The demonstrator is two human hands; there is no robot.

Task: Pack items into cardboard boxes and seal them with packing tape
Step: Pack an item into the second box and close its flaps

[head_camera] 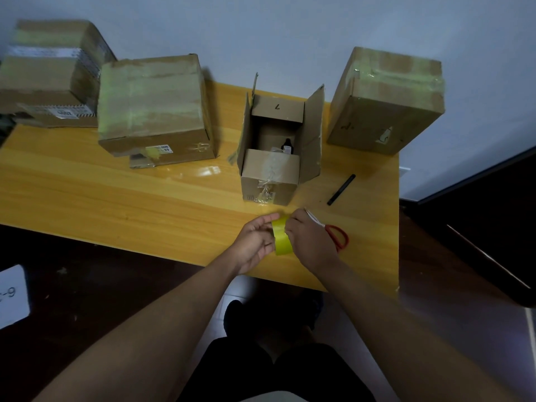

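A small cardboard box [271, 177] stands open in the middle of the wooden table [116, 198], flaps up, with a dark bottle [287, 146] inside. Just in front of it, both hands hold a yellow-green roll of packing tape [280, 237]. My left hand [256, 242] grips the roll from the left, thumb over its top. My right hand [307, 242] curls over the roll's right side, fingertips picking at the tape surface.
Red-handled scissors [338, 236] lie on the table behind my right hand. A black marker [341, 189] lies right of the open box. Taped boxes stand at back left [153, 108], far left [46, 71] and back right [385, 100]. The table's front edge runs beneath my wrists.
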